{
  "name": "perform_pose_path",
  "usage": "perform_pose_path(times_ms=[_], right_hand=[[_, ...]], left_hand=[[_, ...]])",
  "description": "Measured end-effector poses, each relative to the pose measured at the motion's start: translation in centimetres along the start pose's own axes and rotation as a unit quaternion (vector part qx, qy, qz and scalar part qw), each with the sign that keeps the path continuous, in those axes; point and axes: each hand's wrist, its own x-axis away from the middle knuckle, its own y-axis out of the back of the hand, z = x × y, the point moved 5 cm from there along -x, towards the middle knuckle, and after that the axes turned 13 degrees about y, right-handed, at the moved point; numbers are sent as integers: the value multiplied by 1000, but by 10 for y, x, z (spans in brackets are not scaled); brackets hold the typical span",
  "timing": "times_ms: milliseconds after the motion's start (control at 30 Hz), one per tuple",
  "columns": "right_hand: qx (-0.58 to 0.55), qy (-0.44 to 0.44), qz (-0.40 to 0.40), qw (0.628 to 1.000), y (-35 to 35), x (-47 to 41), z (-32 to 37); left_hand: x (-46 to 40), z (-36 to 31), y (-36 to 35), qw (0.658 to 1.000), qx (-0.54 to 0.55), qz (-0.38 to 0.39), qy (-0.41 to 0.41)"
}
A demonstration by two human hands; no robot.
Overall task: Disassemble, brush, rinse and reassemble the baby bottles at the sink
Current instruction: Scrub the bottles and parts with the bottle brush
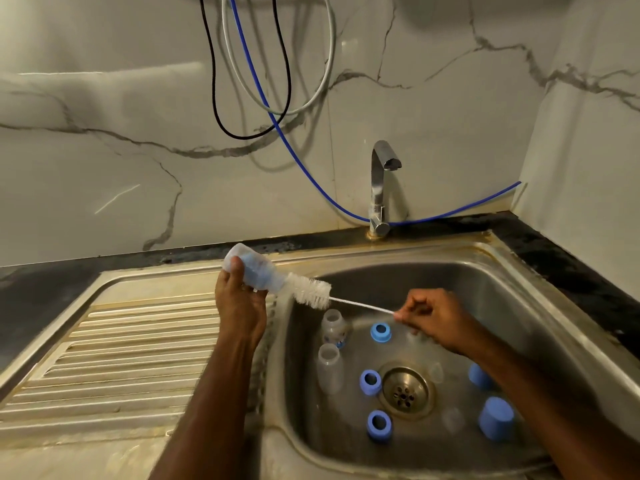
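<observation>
While your left hand grips one bottle and your right pinches the brush at its mouth, two bottles, rings and caps in the sink probably await brushing, rinsing, reassembly.

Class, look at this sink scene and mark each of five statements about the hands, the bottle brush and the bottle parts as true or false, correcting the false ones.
1. The left hand holds a clear plastic baby bottle tilted over the sink's edge. True.
2. The white bristle bottle brush is fully inside that bottle. False: most of its bristles are outside the bottle's mouth.
3. The right hand pinches the brush's thin wire handle. True.
4. Water is running from the chrome tap. False: no stream shows.
5. The steel sink basin holds only blue parts. False: two clear bottles lie beside the blue screw rings.
</observation>
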Motion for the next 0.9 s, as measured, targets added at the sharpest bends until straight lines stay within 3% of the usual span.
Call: perform_pose_path(times_ms=[67,167,233,300,400,567,633,733,833,900], right_hand=[[97,33,-44,994,9,-4,-9],[106,27,13,994,8,-7,-23],[34,6,53,998,7,-8,-25],[-55,-30,77,995,9,-8,-22],[-89,-50,94,990,10,-5,-16],[-23,7,64,998,0,-2,-6],[-27,12,33,999,11,-3,-12],[-36,8,19,999,23,-4,-18],[-8,17,55,998,8,-4,-10],[-3,22,36,999,10,-5,-11]], left_hand=[[-2,2,-2,996,-75,0,-52],[-1,1,-9,991,-108,20,-71],[-3,-1,-7,997,-62,5,-47],[1,-1,-7,998,47,13,33],[0,-7,-3,985,152,32,69],[3,3,-6,1000,-6,10,-1],[1,-1,-5,1000,-4,4,-7],[-8,-5,10,992,118,-3,34],[-3,4,1,996,54,27,70],[-4,4,-4,999,6,30,38]])
